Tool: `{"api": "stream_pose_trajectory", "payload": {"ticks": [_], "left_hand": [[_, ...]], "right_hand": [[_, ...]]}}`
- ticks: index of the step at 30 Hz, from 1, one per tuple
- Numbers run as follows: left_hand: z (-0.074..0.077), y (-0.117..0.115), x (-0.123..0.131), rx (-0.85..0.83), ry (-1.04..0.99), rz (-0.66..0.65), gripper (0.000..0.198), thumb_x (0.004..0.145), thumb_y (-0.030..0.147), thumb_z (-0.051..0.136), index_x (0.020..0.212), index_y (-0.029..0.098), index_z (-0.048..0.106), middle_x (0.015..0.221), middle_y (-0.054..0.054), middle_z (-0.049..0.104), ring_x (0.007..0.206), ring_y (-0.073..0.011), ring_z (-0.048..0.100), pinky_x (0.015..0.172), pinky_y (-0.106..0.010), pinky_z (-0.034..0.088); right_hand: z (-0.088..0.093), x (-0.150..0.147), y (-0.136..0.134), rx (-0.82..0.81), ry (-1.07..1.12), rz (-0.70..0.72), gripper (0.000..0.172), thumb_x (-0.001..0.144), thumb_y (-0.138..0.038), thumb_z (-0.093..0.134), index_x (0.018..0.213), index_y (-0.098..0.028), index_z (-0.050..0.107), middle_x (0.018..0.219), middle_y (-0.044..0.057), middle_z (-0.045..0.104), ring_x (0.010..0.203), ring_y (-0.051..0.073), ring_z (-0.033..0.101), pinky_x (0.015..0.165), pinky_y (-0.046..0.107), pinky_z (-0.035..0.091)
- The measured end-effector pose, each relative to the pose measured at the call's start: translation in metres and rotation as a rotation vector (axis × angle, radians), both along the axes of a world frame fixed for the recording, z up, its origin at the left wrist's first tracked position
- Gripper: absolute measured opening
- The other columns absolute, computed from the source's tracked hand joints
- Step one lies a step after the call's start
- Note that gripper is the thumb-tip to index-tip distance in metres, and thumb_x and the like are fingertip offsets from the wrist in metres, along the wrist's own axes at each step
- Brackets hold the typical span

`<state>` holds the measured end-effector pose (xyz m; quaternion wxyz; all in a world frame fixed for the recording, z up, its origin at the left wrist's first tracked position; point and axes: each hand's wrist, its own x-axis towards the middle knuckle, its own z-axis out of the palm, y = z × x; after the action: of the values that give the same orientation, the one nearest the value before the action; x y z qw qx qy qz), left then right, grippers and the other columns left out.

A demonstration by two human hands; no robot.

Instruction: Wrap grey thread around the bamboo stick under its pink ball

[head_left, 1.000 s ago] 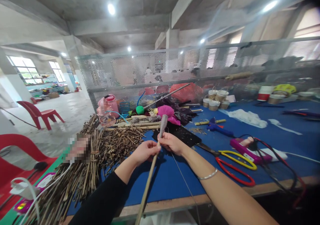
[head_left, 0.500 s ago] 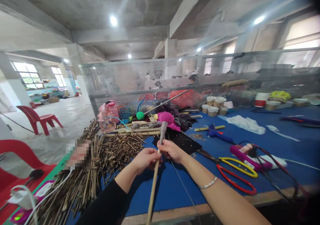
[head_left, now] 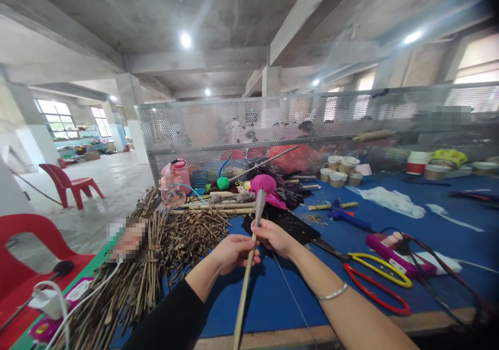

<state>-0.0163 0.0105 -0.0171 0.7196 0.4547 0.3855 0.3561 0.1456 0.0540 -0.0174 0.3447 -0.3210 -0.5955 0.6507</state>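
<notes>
On my feed, the left hand (head_left: 232,252) holds the stick (head_left: 244,293) near centre, fingers now slightly looser; the right hand (head_left: 276,237) still pinches its grey wrap (head_left: 260,204), steadying it, I judge. A magenta bundle (head_left: 263,184) lies beyond.

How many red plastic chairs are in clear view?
2: one nearer red plastic chair, cut off by the picture's left edge; one farther red plastic chair beyond it. The grey perforated metal screen may hide others.
</notes>
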Motion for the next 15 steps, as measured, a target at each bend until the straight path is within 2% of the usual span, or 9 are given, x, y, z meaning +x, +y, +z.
{"api": "stream_pose_trajectory", "payload": {"ticks": [4,7,9,12,15], "left_hand": [[-0.006,0.002,-0.002,0.133,0.190,0.015,0.036,0.058,0.040,0.075,0.071,0.012,0.056,0.053,0.004,0.050,0.043,-0.0048,0.045,0.043,-0.018,0.035],[-0.009,0.006,-0.003,0.218,0.229,0.037,0.040,0.054,0.040,0.078,0.062,0.012,0.051,0.045,0.007,0.043,0.038,-0.0023,0.036,0.041,-0.017,0.029],[-0.009,0.007,-0.003,0.195,0.185,0.023,0.039,0.054,0.039,0.078,0.064,0.011,0.053,0.050,0.003,0.050,0.041,-0.0044,0.044,0.043,-0.018,0.031],[-0.003,0.004,-0.004,0.091,0.036,-0.045,0.037,0.058,0.036,0.077,0.079,0.010,0.061,0.067,-0.005,0.062,0.056,-0.0109,0.058,0.052,-0.021,0.041],[0.000,0.002,-0.005,0.012,-0.069,-0.115,0.040,0.062,0.034,0.075,0.091,0.010,0.062,0.075,-0.008,0.065,0.064,-0.0137,0.062,0.059,-0.024,0.046]], "right_hand": [[-0.007,-0.007,-0.001,0.014,-0.104,-0.043,0.037,0.065,-0.046,0.065,0.075,-0.018,0.043,0.045,-0.010,0.040,0.032,0.002,0.022,0.034,0.020,0.009],[-0.009,-0.010,0.000,0.033,-0.097,-0.038,0.039,0.064,-0.046,0.067,0.074,-0.017,0.044,0.044,-0.011,0.035,0.033,0.002,0.022,0.034,0.020,0.010],[-0.007,-0.008,0.000,0.034,-0.054,-0.014,0.040,0.064,-0.047,0.067,0.076,-0.017,0.043,0.047,-0.010,0.039,0.033,0.001,0.022,0.034,0.020,0.009],[-0.002,-0.001,0.000,-0.002,0.028,0.061,0.041,0.067,-0.047,0.066,0.084,-0.018,0.043,0.053,-0.008,0.047,0.033,0.001,0.023,0.034,0.019,0.008],[-0.002,0.004,0.001,-0.031,0.051,0.112,0.041,0.068,-0.047,0.065,0.088,-0.018,0.044,0.054,-0.007,0.048,0.034,0.002,0.025,0.034,0.019,0.009]]}}
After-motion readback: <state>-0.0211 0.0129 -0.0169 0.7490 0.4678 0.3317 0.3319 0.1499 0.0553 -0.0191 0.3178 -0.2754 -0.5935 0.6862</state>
